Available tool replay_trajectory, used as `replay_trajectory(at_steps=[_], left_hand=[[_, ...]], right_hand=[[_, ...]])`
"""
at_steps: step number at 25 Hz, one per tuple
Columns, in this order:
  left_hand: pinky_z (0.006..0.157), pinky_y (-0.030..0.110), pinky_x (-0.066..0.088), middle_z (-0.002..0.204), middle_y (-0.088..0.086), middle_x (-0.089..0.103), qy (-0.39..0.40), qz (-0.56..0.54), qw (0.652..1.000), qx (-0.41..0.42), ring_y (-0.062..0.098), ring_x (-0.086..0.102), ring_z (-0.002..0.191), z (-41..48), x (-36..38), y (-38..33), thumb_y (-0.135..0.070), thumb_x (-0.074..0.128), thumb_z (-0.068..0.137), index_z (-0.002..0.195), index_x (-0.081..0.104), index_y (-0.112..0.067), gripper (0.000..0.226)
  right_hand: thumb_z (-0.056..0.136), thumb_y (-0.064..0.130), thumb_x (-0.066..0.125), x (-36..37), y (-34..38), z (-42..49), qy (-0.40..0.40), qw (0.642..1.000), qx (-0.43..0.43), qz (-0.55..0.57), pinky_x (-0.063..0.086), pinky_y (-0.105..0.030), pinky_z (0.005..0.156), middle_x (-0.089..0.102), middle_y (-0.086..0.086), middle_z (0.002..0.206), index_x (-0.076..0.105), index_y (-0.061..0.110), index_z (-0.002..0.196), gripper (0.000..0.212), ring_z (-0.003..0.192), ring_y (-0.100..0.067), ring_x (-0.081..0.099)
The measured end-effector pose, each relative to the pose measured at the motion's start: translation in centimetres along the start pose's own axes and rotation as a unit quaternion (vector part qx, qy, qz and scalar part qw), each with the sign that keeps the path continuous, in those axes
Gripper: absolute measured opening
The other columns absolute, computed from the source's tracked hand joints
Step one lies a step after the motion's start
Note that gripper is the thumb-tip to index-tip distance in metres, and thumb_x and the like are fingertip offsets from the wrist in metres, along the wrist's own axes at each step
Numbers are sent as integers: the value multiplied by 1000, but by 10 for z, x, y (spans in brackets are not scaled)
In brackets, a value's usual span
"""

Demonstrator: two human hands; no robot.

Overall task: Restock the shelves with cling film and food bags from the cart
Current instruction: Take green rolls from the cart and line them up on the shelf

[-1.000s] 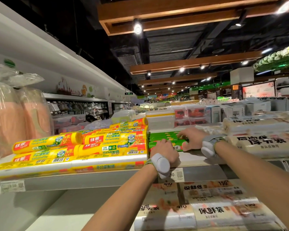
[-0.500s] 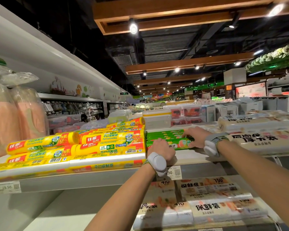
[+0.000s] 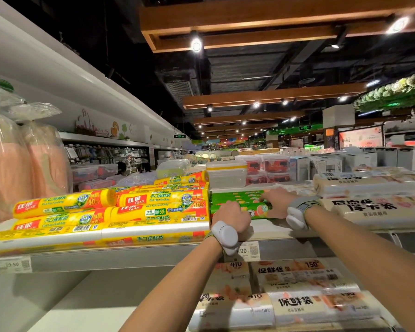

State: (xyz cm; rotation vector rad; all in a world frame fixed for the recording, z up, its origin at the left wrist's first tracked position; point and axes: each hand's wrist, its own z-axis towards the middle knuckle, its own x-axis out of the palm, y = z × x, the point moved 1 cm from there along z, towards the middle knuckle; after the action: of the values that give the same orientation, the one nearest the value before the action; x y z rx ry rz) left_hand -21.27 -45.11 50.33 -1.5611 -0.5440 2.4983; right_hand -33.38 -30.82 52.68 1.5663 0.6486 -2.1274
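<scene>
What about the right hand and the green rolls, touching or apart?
Touching. Head view: the right hand lies on top of the green rolls, fingers laid across them, no gap visible.

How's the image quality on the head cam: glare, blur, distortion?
Head view: ceiling spotlights blow out against a dark ceiling; wide-angle stretch bends the edges; labels on the yellow rolls read sharp; white bag packs at the bottom are smeared; left hand and right hand on the green rolls look fairly crisp.
</scene>
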Motion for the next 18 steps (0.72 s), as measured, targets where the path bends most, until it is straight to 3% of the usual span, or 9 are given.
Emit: replay_trajectory(at_steps=[3, 6, 8, 11, 13, 15, 18], left_hand=[[86, 31, 44, 122, 10, 61, -38, -121, 992, 24, 27, 58, 108, -6, -14, -3, -28, 48, 97, 117, 63, -10, 31], [93, 33, 44, 121, 7, 60, -119, -247, 960, 60, 22, 56, 110, -21, -20, -15, -31, 43, 101, 119, 62, -12, 32], [92, 34, 45, 114, 6, 61, -142, -363, 918, 75, 20, 56, 105, -34, -14, -33, -29, 44, 102, 113, 62, -14, 25], [84, 31, 45, 104, 6, 60, -115, -498, 853, 104, 17, 56, 95, -65, 0, -71, -24, 48, 99, 98, 59, -20, 12], [77, 21, 44, 92, -2, 59, -83, -558, 819, 107, 6, 55, 83, -96, 17, -96, -20, 49, 100, 97, 54, -19, 7], [70, 18, 47, 85, -6, 56, -29, -582, 805, 111, 2, 54, 73, -129, 43, -120, -15, 47, 102, 102, 50, -15, 3], [64, 36, 47, 77, 1, 56, 72, -553, 820, 130, 19, 53, 66, -182, 100, -157, -11, 43, 101, 100, 45, -21, 10]], right_hand=[[86, 40, 64, -6, 9, -14, -70, 988, 31, 135, 44, -38, 101, 54, -1, 135, 49, 21, 136, 56, 123, -21, 48], [89, 21, 67, -24, 29, -50, -188, 931, 37, 310, 46, -27, 94, 60, 0, 128, 59, 19, 124, 36, 114, -13, 56], [90, 16, 65, -34, 41, -86, -228, 896, 23, 381, 50, -26, 90, 64, 6, 116, 64, 22, 116, 27, 102, -6, 60], [90, 12, 65, -31, 43, -148, -270, 848, 37, 455, 55, -24, 83, 69, 6, 103, 66, 18, 111, 23, 95, -7, 64], [89, 7, 65, -20, 38, -200, -285, 816, 82, 496, 57, -26, 78, 70, -1, 100, 66, 12, 111, 22, 94, -14, 66], [90, 6, 63, -4, 26, -254, -283, 796, 137, 517, 59, -30, 77, 70, -6, 99, 64, 9, 113, 23, 92, -18, 68], [92, 6, 62, 26, 5, -338, -274, 778, 215, 523, 58, -28, 68, 67, -3, 93, 63, 14, 110, 20, 81, -15, 67]])
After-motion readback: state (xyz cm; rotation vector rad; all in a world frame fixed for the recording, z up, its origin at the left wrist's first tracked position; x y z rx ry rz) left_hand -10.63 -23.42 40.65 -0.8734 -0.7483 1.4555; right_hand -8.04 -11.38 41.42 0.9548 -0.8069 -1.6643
